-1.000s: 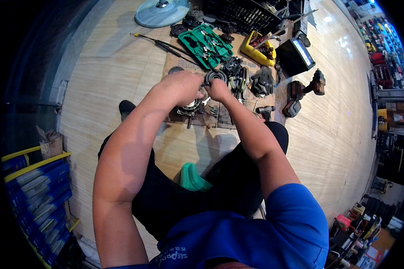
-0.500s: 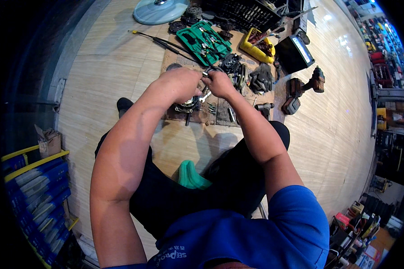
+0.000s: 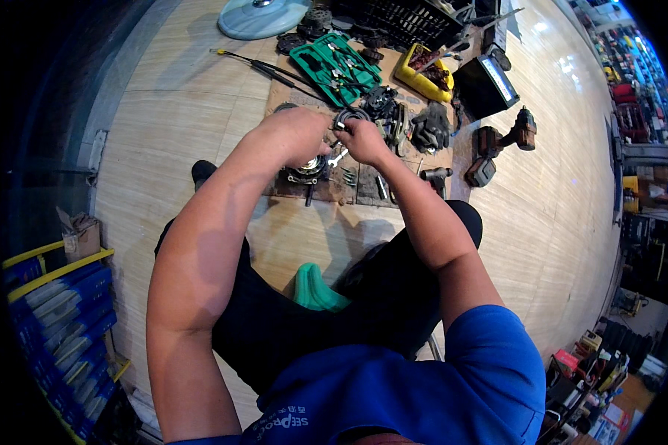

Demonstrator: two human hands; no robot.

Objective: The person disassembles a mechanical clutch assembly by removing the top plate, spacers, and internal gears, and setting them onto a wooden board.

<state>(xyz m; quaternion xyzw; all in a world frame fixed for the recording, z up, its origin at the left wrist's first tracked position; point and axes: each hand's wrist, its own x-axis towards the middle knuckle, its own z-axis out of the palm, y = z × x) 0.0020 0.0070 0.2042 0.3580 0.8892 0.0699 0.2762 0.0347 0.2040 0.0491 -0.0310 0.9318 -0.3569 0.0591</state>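
Note:
My left hand (image 3: 298,135) and my right hand (image 3: 365,141) are held close together above a piece of cardboard (image 3: 326,189) on the wooden floor. Between them they grip a small metal part (image 3: 337,138); its shape is mostly hidden by the fingers. Just below the hands lies a round metal machine part (image 3: 309,169) with a wrench (image 3: 339,157) beside it. A dark ring-shaped part (image 3: 351,116) sits just beyond the fingers. I am seated with my legs in dark trousers spread either side of the cardboard.
An open green tool case (image 3: 335,68), a yellow tray of parts (image 3: 423,76), a black crate (image 3: 412,18), a black box (image 3: 484,85), a cordless power tool (image 3: 508,137), black gloves (image 3: 430,130) and a pale round base (image 3: 260,16) lie beyond. Blue-and-yellow shelving (image 3: 56,304) stands at left.
Both hands have stayed together over the cardboard, shifting slightly while working the small part. The view has tilted a little.

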